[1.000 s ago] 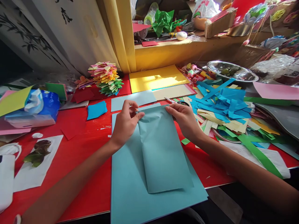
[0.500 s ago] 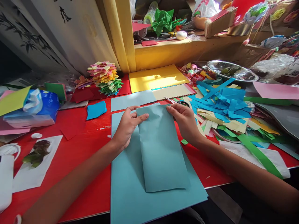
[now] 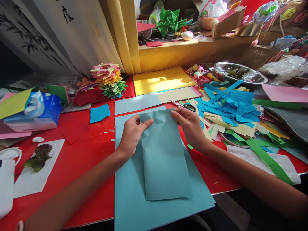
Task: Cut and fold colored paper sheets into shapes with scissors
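A light blue sheet of paper (image 3: 166, 160), a tall rectangle slightly creased near its top, is held up by its upper corners. My left hand (image 3: 132, 134) grips the upper left corner, thumb in front and fingers behind. At the upper right corner my right hand (image 3: 189, 125) pinches the edge between thumb and fingers. Beneath it lie larger light blue sheets (image 3: 130, 211), which reach past the table's front edge. Scissors (image 3: 185, 105) with dark handles rest just beyond my right hand.
On the red table (image 3: 89, 179) lie a blue paper piece (image 3: 99, 113), yellow paper (image 3: 163, 80) and a pile of cut strips (image 3: 231, 109). A folded-paper stack (image 3: 109, 80) stands at the back left. A metal bowl (image 3: 240, 72), a tissue pack (image 3: 45, 110) and a napkin (image 3: 51, 160) flank the work area.
The held paper's lower end has shifted slightly left and down. My left hand has moved a little left along its top corner; the right hand keeps its pinch.
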Motion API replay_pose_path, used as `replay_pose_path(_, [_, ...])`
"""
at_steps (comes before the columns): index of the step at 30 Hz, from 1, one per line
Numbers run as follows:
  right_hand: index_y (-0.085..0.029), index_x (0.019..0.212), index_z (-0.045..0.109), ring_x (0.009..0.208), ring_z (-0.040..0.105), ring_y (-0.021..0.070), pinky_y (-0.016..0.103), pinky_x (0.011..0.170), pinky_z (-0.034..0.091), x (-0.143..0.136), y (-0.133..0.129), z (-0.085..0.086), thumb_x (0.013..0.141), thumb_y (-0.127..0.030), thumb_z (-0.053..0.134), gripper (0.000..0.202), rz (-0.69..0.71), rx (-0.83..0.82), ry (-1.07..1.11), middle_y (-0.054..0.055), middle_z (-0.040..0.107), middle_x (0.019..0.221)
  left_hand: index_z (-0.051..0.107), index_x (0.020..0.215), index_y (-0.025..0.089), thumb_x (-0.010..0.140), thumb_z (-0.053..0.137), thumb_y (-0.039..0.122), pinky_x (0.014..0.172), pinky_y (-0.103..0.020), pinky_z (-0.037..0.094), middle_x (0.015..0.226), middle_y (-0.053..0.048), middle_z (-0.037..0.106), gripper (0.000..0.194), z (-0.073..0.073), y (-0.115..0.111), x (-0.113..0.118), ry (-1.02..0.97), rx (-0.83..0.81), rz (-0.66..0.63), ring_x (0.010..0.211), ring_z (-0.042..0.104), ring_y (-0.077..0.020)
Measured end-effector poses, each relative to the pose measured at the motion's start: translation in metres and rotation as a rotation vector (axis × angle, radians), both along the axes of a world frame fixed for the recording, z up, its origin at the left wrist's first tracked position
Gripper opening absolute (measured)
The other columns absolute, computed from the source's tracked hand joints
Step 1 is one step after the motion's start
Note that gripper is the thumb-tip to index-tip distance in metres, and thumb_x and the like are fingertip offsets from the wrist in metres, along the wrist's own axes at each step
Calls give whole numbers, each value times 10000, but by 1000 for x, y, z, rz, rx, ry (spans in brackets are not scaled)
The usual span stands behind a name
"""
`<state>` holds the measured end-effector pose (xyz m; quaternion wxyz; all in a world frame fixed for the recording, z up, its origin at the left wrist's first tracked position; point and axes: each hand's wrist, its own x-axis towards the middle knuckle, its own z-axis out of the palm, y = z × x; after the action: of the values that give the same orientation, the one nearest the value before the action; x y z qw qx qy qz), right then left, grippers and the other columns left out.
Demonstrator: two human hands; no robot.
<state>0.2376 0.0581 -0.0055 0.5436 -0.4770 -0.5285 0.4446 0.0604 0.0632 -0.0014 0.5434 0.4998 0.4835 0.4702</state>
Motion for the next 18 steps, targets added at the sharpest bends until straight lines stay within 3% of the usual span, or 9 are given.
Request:
replay_pose_path(3, [-148,785,611,594,415,94,214,509,336,1,1,0,812,-359,583,215,11,1,16,-4,491,665,601,831,159,702,682,405,655,-245,456,824,-13,617,289,0,2,-2,69,31,-18,740,566,-129])
replay_pose_path(8, [-141,791,612,608,432,99,218,516,341,-2,0,-2,815,-378,577,240,11,21,-52,4,508,674,578,880,188,632,732,430,596,-227,409,780,13,584,379,0,2,-2,171,42,78,697,538,-120])
replay_pose_path(14, [-140,788,623,605,421,94,214,511,333,-1,-1,0,812,-374,582,238,11,13,-51,0,504,668,599,766,178,636,732,407,572,-229,379,641,34,521,295,1,3,-3,226,115,120,608,485,-99])
replay_pose_path(18, [-145,747,616,592,414,88,207,510,332,1,2,3,803,-349,591,214,8,25,-26,-9,489,644,621,777,165,681,703,354,621,-237,410,698,8,595,228,2,6,-4,151,136,85,667,536,-115])
